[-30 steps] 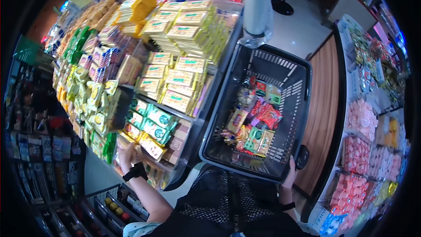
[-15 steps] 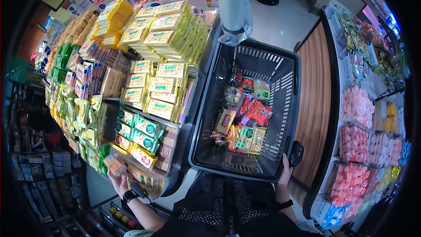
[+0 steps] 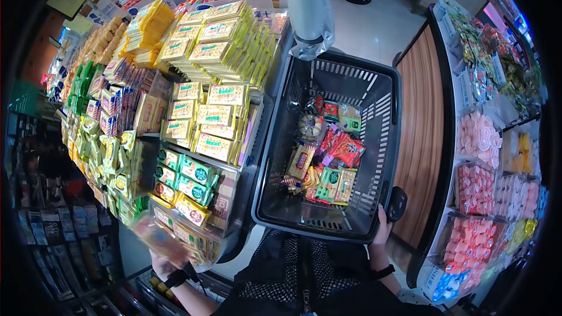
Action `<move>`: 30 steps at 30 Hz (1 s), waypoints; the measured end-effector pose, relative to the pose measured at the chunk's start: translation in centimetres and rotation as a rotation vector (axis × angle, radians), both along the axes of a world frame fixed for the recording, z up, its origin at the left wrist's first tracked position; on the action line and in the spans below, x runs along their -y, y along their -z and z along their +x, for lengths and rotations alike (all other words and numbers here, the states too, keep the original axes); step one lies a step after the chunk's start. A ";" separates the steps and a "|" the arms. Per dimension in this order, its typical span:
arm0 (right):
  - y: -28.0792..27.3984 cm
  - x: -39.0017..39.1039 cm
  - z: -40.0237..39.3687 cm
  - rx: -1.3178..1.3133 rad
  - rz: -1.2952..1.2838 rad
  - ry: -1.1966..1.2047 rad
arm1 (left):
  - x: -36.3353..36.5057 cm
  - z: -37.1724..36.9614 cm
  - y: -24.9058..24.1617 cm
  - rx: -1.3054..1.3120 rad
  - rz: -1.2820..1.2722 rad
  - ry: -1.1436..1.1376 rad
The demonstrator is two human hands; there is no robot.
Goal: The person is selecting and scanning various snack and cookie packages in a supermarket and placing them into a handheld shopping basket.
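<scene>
My left hand (image 3: 162, 267), with a black watch on the wrist, holds a blurred orange-pink snack packet (image 3: 157, 237) just in front of the lowest shelf of packets (image 3: 187, 210). My right hand (image 3: 380, 229) grips the near right rim of a black plastic shopping basket (image 3: 275, 199). Several snack packets (image 3: 328, 161) in red, green and yellow lie on the basket's floor.
Tiered shelves of yellow, green and purple packets (image 3: 199, 111) fill the left. A white pillar (image 3: 305, 6) stands beyond the basket. A curved wooden counter (image 3: 422, 129) and bins of pink and red sweets (image 3: 480, 187) run along the right. A low rack (image 3: 158, 292) sits bottom left.
My left hand has pulled a packet off the lowest shelf and drawn it down towards me. The right hand has stayed on the basket rim.
</scene>
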State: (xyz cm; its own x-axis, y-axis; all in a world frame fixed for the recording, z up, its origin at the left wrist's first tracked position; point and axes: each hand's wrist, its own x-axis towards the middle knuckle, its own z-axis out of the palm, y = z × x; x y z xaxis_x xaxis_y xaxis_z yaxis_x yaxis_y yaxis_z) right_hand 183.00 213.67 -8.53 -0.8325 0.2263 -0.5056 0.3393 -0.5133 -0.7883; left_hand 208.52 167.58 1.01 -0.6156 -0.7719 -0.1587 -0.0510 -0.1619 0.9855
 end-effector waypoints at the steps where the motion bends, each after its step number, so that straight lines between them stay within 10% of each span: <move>1: -0.1 0.1 -0.1 -0.003 -0.030 0.003 | -0.5 -3.2 -2.5 0.129 0.015 0.322; 4: -0.1 0.2 0.0 0.004 -0.035 0.024 | -4.1 -14.7 -6.3 0.416 0.037 0.879; 8: 0.4 -0.2 0.1 0.021 0.009 0.021 | -11.8 -27.9 -6.9 0.477 -0.688 1.480; 10: 0.7 -0.3 0.1 0.049 0.032 0.015 | -14.8 -30.3 -1.8 0.175 -0.858 1.566; 14: 1.3 -0.7 0.3 0.036 0.067 -0.007 | -22.0 -32.5 7.9 0.581 -1.089 2.054; 25: 1.0 -0.9 1.5 0.005 0.074 -0.032 | -24.2 -27.5 17.2 0.651 -1.532 1.644; 30: 1.2 -1.8 2.5 -0.057 -0.015 -0.103 | -22.3 -27.1 7.8 0.568 -1.368 1.626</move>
State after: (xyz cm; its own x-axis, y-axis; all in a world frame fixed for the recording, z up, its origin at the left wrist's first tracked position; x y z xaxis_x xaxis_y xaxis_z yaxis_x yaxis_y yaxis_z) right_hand 185.51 215.46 -9.77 -0.8783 0.1308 -0.4598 0.3461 -0.4895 -0.8004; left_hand 181.41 189.90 -6.77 -0.7574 0.4553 -0.4680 0.3745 0.8901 0.2599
